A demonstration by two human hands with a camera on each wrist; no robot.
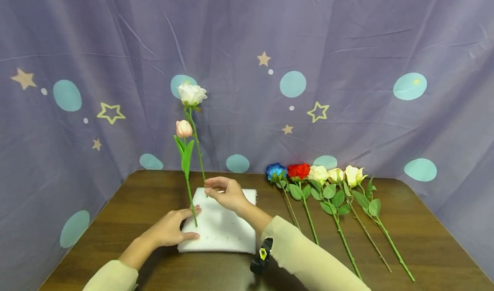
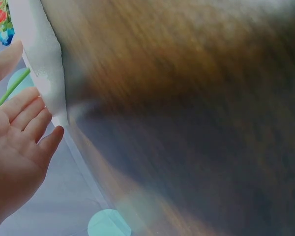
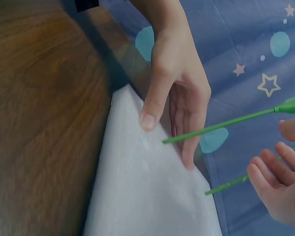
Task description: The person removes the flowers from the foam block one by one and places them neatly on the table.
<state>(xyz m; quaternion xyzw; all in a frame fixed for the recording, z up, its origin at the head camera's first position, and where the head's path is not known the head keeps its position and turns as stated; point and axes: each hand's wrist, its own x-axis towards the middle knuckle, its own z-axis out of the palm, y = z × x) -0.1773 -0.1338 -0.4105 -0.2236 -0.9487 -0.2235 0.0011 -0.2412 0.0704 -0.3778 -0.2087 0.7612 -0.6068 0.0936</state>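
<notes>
A white foam block lies on the table, with a pink tulip upright in its left part and a taller white rose behind it. My left hand rests at the block's left edge, thumb on top and fingers extended past the tulip's stem. In the left wrist view those fingers look straight. At the back of the block my right hand holds the rose's lower stem between thumb and fingertips. The right wrist view shows the stem running down from these fingers to the foam.
To the right, a blue rose, a red rose and several cream roses lie side by side on the brown table, stems toward me. A purple curtain hangs behind. Small holes dot the foam's front part.
</notes>
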